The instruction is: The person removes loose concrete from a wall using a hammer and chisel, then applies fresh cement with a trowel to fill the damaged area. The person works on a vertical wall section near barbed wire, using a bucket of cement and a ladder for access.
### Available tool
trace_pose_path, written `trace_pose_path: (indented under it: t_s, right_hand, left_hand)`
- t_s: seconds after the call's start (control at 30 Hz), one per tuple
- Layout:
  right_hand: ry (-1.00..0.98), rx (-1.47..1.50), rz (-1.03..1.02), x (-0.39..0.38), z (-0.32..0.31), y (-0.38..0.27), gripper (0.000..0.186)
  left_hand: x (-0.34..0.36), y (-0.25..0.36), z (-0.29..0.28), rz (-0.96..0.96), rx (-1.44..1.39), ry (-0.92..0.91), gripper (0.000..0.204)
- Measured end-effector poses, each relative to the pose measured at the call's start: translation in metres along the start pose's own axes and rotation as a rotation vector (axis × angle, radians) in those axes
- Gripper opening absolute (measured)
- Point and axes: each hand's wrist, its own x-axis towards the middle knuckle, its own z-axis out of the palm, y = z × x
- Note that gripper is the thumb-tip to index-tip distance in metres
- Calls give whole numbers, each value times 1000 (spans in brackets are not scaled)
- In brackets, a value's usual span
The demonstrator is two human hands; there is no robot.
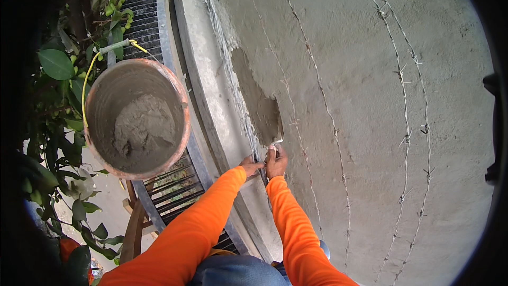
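My right hand (276, 161) is closed round the handle of a trowel, its bent metal shank (277, 141) showing just above the fingers. The blade lies against a darker wet patch of mortar (248, 82), and its outline is hard to tell from the mortar. Close beside it, my left hand (251, 166) has its fingers bent at thin strands of wire (244, 122) running along the wall's edge. Whether those fingers grip the wire is hard to see. Both forearms are in orange sleeves.
An orange-rimmed bucket (186, 100) of grey mortar (145, 124) stands to the left, on or beside a metal grating (177, 185). Several barbed wire strands (336, 137) cross in front of the grey wall (370, 180). A concrete ledge (203, 47) runs alongside; leafy branches (55, 63) hang at far left.
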Motion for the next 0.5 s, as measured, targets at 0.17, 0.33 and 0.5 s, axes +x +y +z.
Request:
trace_pose_path:
  t_s: [0.17, 0.33, 0.5]
  right_hand:
    - [-188, 60, 285, 19, -39, 0, 27]
    - [-164, 187, 265, 3, -55, -12, 34]
    - [-208, 104, 268, -9, -58, -22, 33]
  left_hand:
    - [12, -9, -3, 9, 30, -47, 52]
    - [12, -14, -12, 5, 27, -88, 56]
    - [4, -1, -1, -10, 33, 5, 56]
